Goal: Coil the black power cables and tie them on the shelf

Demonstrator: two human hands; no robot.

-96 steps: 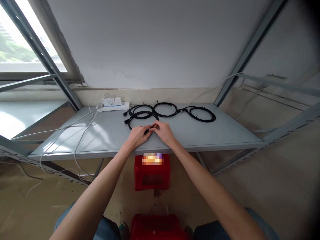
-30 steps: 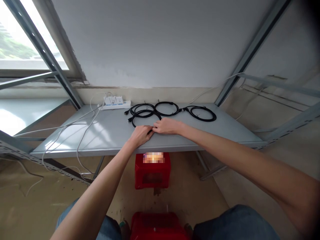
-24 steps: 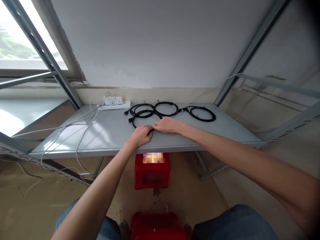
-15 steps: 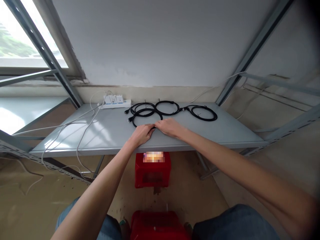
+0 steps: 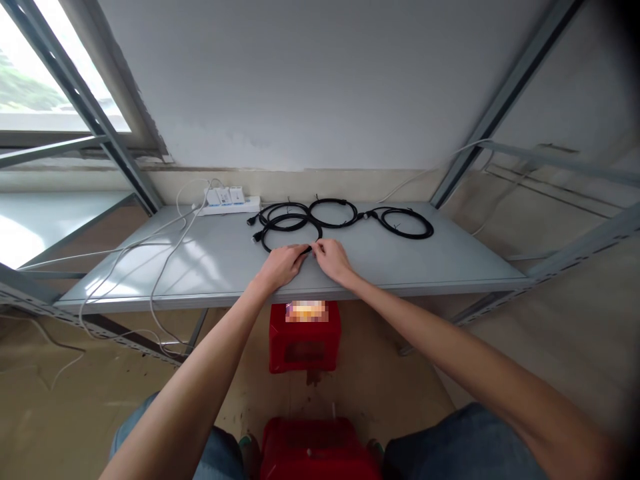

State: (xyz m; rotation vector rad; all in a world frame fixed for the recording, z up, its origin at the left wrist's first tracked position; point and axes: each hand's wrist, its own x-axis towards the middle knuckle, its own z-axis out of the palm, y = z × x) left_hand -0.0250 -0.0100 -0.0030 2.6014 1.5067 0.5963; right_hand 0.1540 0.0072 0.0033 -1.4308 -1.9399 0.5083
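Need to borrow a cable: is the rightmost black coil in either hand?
No, the left hand and right hand are at the front coil, while the rightmost coil lies apart from them on the grey shelf.

Swung the right forearm (image 5: 425, 328) lower and closer in, and curled the right hand (image 5: 333, 260), earlier laid flatter, into bent fingers beside the black cable coil (image 5: 321, 231).
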